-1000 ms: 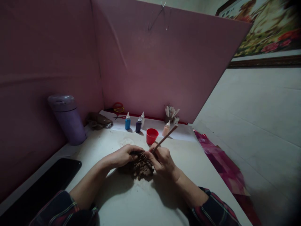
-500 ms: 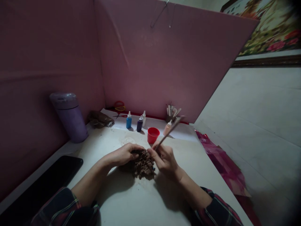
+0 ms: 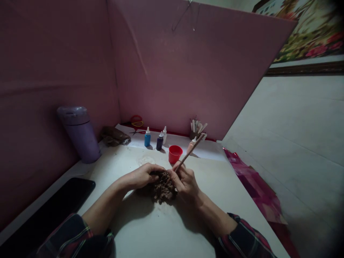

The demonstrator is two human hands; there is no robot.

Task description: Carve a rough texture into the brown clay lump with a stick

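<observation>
A rough, crumbly lump of brown clay (image 3: 164,190) rests on the white tabletop in front of me. My left hand (image 3: 143,176) grips its left side, thumb and fingers curled over the upper edge. Pinched in my right hand (image 3: 185,182) is a thin brown stick (image 3: 190,150), slanting up to the right. Its lower end is hidden by my fingers at the clay's upper right edge. Just beyond my hands stands a small red cup (image 3: 175,154).
Blue (image 3: 147,138), dark purple (image 3: 159,142), white and peach dropper bottles stand behind the cup. A pot of tools (image 3: 194,134) is at the back, scissors (image 3: 137,132) and a wrapped brown bundle (image 3: 115,137) back left. A purple tumbler (image 3: 80,136) and black phone-like slab (image 3: 67,200) lie left.
My right hand has shifted slightly left, closer over the clay, and the stick's upper end has swung a little left and down. My left hand stays in place.
</observation>
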